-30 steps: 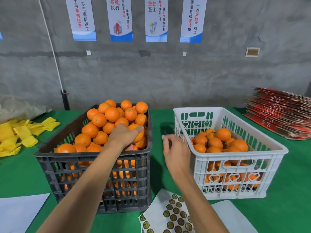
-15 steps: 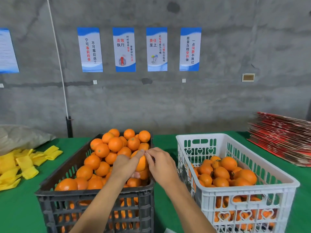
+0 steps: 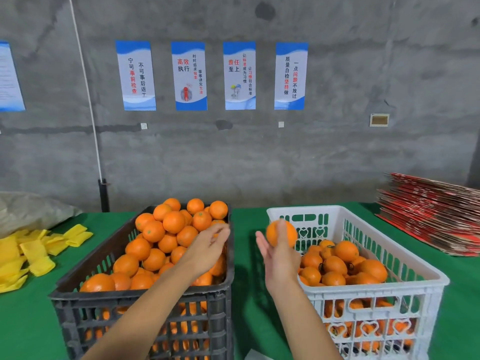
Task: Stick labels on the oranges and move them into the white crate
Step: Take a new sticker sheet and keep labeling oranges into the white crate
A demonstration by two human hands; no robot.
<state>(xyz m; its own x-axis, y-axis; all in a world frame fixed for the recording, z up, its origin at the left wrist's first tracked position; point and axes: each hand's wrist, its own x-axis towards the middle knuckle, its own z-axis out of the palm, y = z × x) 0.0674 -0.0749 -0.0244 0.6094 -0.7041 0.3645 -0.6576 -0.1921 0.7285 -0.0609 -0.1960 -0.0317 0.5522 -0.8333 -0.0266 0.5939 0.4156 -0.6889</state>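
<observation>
A grey concrete wall is standing behind a green table (image 3: 246, 268) bearing a dark crate (image 3: 145, 300) heaped with oranges and a white crate (image 3: 428, 279) partly filled. The right hand (image 3: 279, 258) is holding one orange (image 3: 281, 233) in raised fingers, palm turned leftward, just over the white crate's near-left corner; whether a label is on it cannot be told. The left hand (image 3: 207, 246) is hovering over the dark crate's right side, fingers loosely spread and blurred, gripping nothing visible. The crate's open interior is lying to the right of and below the orange, so the right hand looks nearer for the drop.
</observation>
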